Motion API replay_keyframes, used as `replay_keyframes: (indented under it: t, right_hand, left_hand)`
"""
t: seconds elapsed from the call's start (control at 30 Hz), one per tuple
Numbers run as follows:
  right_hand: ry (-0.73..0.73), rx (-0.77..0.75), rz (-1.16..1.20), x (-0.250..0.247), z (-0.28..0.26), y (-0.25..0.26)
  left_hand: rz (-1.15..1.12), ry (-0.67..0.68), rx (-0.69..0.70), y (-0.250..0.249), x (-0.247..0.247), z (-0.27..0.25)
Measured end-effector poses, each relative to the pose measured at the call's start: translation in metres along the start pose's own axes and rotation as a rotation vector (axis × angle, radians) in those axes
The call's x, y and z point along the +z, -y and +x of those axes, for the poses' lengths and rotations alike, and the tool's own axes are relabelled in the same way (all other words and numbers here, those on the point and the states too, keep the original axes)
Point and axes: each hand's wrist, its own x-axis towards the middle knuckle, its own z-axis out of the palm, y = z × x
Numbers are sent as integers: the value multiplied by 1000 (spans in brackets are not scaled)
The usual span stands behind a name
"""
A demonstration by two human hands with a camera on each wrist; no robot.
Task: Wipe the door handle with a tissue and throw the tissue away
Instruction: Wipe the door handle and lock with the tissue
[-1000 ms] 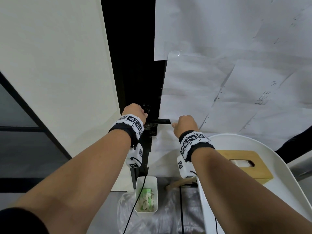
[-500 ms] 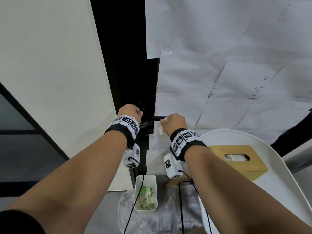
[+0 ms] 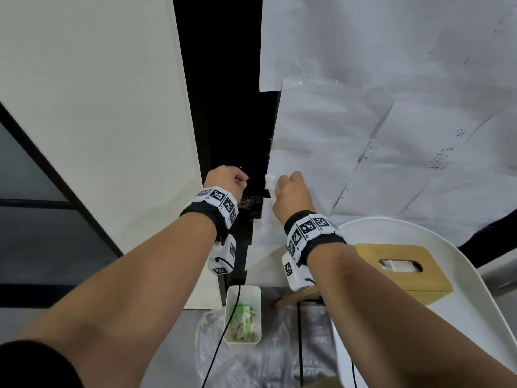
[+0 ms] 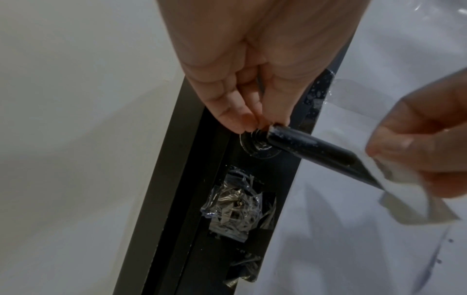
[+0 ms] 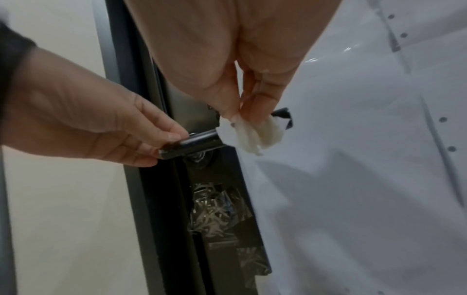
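The black lever door handle (image 4: 310, 149) sticks out from the dark door edge. My left hand (image 4: 257, 123) pinches its pivot end, thumb on top and fingers beneath, as the right wrist view shows (image 5: 166, 143). My right hand (image 5: 242, 113) grips a crumpled white tissue (image 5: 255, 133) wrapped round the handle's (image 5: 194, 141) outer part. In the head view the left hand (image 3: 226, 182) and right hand (image 3: 291, 191) sit close together, with the tissue (image 3: 270, 182) peeking out between them. Most of the handle is hidden there.
White paper sheets (image 3: 363, 135) cover the door. Crumpled clear tape (image 4: 235, 207) sits below the handle. On the floor under the hands stands a white bin (image 3: 242, 345) of used tissues on a plastic bag (image 3: 279, 354). To the right, a wooden tissue box (image 3: 402, 278) rests on a white round table (image 3: 475, 303).
My right hand has slid left along the handle with the tissue, closing the gap to my left hand. The left hand keeps its hold at the pivot.
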Motion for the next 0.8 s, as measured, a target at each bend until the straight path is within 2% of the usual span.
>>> replay_keyframes:
  t: [0.2, 0.37, 0.5, 0.8]
  right_hand:
    - [29, -72, 1, -3, 4, 5]
    - [-81, -4, -53, -12, 7, -14]
    - [7, -15, -122, -11, 8, -21]
    - [29, -60, -142, -2, 11, -26]
  left_hand:
    - [46, 50, -39, -6, -1, 1]
    - [108, -77, 171, -15, 12, -10]
    - [213, -14, 269, -27, 28, -15]
    - [479, -22, 415, -22, 33, -22]
